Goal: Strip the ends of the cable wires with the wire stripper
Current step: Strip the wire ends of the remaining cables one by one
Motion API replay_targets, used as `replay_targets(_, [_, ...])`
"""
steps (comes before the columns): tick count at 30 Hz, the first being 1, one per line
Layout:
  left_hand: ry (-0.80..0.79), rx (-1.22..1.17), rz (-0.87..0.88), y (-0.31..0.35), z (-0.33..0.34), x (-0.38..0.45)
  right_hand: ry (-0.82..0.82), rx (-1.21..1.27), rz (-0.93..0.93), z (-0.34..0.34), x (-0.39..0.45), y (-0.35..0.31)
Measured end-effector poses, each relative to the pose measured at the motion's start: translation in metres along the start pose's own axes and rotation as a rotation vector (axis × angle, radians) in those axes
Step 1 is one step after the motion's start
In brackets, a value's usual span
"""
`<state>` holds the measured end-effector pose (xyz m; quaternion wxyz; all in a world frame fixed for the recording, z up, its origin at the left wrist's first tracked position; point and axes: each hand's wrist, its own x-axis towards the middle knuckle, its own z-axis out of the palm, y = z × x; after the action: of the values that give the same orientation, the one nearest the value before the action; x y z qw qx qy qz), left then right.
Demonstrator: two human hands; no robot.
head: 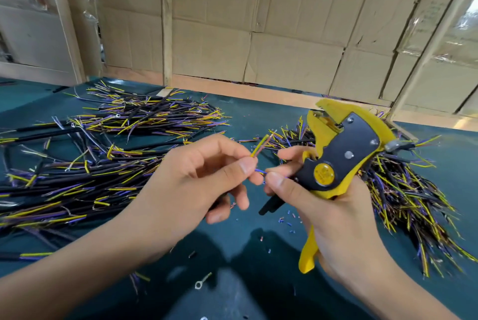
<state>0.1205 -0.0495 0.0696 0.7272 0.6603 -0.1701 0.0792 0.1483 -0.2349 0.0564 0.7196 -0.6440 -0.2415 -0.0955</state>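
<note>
Your left hand (207,177) pinched the cable (260,146) between thumb and forefinger, the other fingers loosely curled beneath, so the wire ends stood free for sorting. Those ends pointed up and away to the right, toward the stripper (344,154); the black sheath (269,207) ran the opposite way, down under your hands. Your right hand (333,216) gripped the stripper's handles while its thumb and forefinger pinched the blue wire (260,171), probably separating it. You kept the stripper's jaws raised and gaping, seemingly ready. Cable piles lay on the table (258,262) on both sides.
</note>
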Motion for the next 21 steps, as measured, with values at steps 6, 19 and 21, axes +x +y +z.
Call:
replay_targets(6, [0.125, -0.146, -0.083, 0.001, 0.002, 0.000, -0.043, 0.085, 0.087, 0.005, -0.001, 0.006])
replay_targets(19, [0.119, -0.033, 0.013, 0.014, -0.007, 0.004, -0.315, 0.360, 0.356, 0.005, -0.004, 0.003])
replay_targets(21, [0.115, -0.011, 0.016, 0.019, -0.010, 0.006, -0.365, 0.389, 0.385, 0.001, -0.004, 0.001])
